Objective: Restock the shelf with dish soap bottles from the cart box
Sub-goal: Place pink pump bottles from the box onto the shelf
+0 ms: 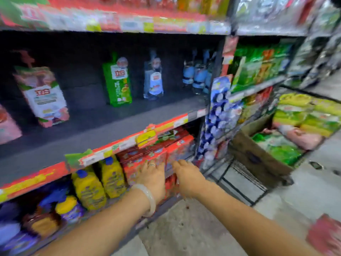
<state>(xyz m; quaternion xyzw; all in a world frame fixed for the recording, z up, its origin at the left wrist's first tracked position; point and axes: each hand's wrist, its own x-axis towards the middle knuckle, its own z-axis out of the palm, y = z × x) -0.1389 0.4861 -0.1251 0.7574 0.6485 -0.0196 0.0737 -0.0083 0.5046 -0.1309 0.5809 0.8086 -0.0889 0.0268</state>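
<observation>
The picture is blurred. My left hand (154, 175), with a ring and a pale bangle, lies flat against red packs (147, 159) on the lower shelf. My right hand (186, 175) reaches in beside it, fingers on the same red packs. Neither hand visibly grips anything. The middle shelf (96, 132) is mostly bare, with a pink-and-white soap bottle (43, 97) at left, a green one (118, 82) in the middle and clear blue-labelled bottles (154, 80) to the right. A cardboard box (258, 154) on a cart at right holds green and pink packs.
Yellow bottles (88, 187) with blue caps and purple bottles stand left of the red packs on the lower shelf. A blue hanging strip (219, 111) covers the shelf post. Green packs fill the right shelving. Concrete floor (184, 228) lies below my arms.
</observation>
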